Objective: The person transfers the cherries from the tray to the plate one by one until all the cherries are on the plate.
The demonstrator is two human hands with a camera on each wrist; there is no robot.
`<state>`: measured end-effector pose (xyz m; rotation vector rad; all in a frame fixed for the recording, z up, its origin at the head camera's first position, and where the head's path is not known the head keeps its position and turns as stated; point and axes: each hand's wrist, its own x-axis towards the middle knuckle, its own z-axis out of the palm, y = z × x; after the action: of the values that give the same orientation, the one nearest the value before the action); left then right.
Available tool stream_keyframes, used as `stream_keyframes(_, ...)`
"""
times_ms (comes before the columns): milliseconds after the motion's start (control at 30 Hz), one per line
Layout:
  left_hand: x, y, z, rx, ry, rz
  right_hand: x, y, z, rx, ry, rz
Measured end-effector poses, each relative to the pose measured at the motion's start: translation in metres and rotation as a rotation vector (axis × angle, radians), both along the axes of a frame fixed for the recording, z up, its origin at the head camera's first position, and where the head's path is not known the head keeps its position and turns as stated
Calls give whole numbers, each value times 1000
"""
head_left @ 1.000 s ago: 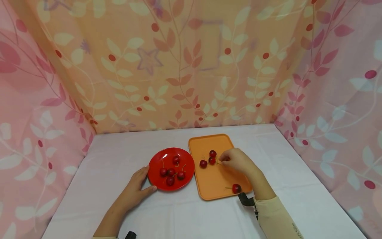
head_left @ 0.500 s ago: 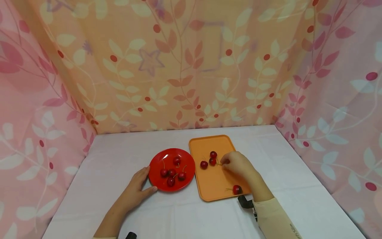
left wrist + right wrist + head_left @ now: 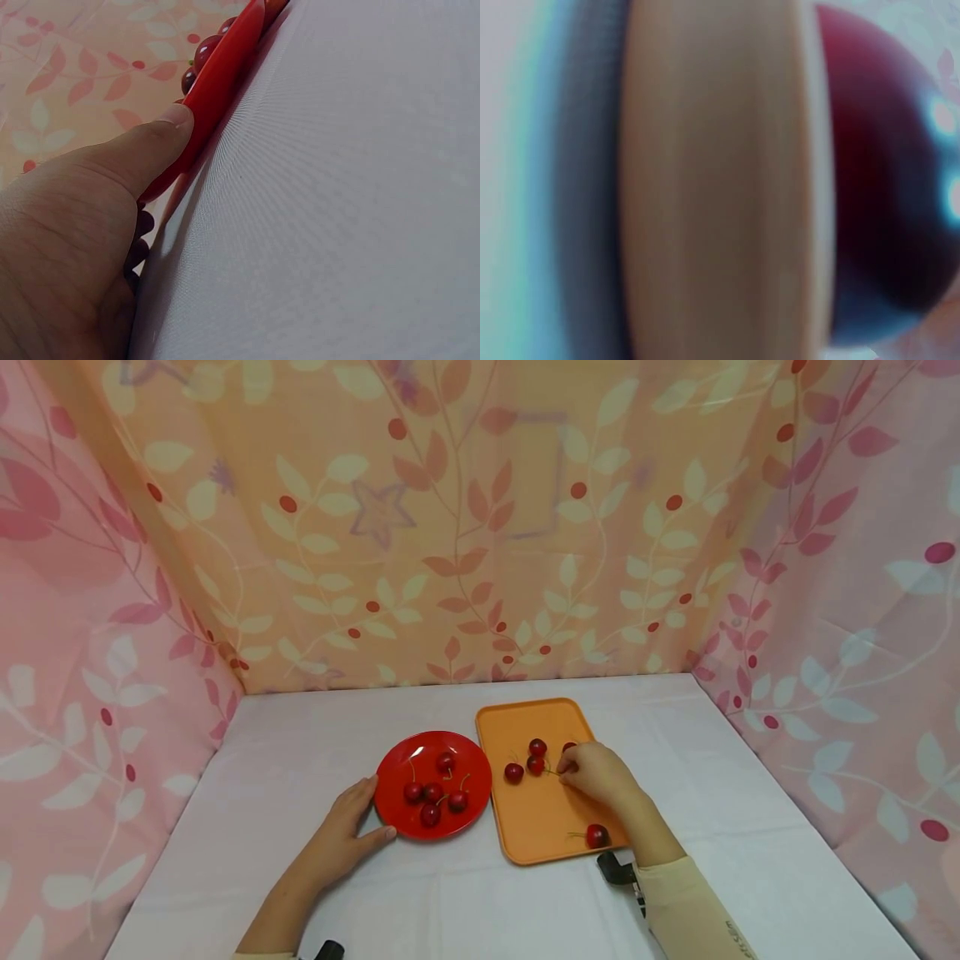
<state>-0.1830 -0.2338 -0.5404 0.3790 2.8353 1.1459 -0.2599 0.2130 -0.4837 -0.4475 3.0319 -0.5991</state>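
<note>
My left hand lies against the left side of the red plate, its thumb and fingertips touching the rim with the fingers nearly straight. The left wrist view shows the thumb against the outside of the plate. Several cherries lie on the plate. Over the orange tray, my right hand pinches the stem of a cherry between thumb and index finger. That cherry rests on the tray beside two others.
Another cherry is partly hidden behind the right hand. One more lies near the tray's front edge, and in the right wrist view a cherry looms close beside the tray's blurred edge. Floral cloth surrounds the white table.
My right fingers have shifted slightly at the stem, and a cherry behind that hand has come into sight. The left hand stays at the plate.
</note>
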Motion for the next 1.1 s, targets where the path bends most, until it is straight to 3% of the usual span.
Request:
stream_keyframes(267, 0, 1, 0, -8, -16, 1, -1, -2, -2, 34, 49, -27)
stream_keyframes(433, 0, 0, 0, -8, -8, -3, -2, -3, -1, 1, 103, -38)
stream_keyframes(600, 0, 1, 2, 1, 12, -8, -2, -4, 2, -43, 102, -62)
stream_keyframes(1100, 0, 0, 0, -7, 8, -4, 6, -19, 29, -223, 87, -26)
